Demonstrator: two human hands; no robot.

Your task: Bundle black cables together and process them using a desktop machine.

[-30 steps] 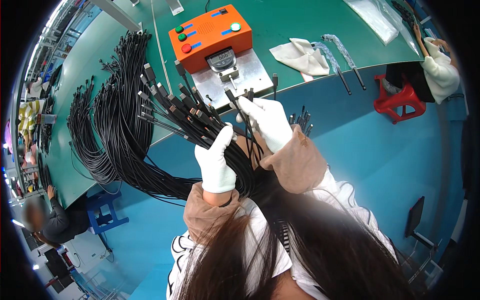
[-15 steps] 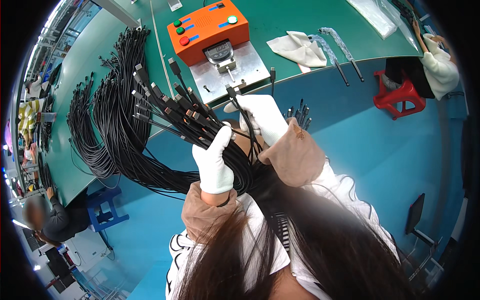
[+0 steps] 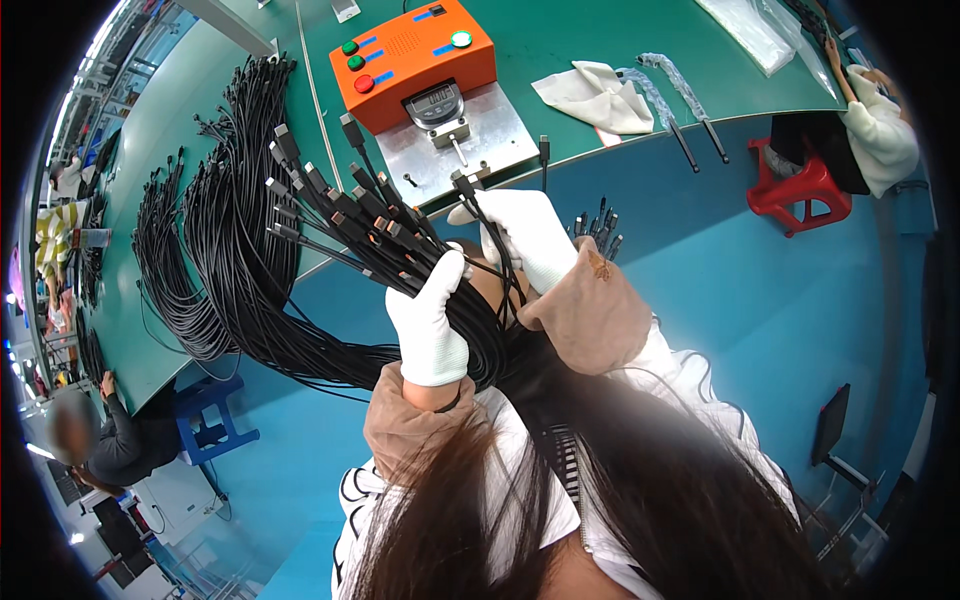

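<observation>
My left hand (image 3: 430,320), in a white glove, is closed round a thick bunch of black cables (image 3: 370,230), whose connector ends fan out toward the upper left. Close beside it on the right, my gloved right hand (image 3: 522,235) is closed on a few black cables (image 3: 488,225) with their plugs pointing up. Its fingertips are partly hidden behind the glove. Just beyond both hands, on the table edge, stands an orange tester box (image 3: 415,60) with coloured buttons, a small digital gauge (image 3: 436,104) and a metal plate (image 3: 495,130).
Long bundles of black cable (image 3: 240,230) lie on the green table (image 3: 540,30) at left. A white cloth (image 3: 595,98) and two plastic-wrapped rods (image 3: 672,95) lie at right. A red stool (image 3: 800,195) and a blue stool (image 3: 215,420) stand near other seated people.
Both hands keep their hold, almost unmoved. The tester box appears shifted very slightly to the left, and the fanned cable ends have shifted a little.
</observation>
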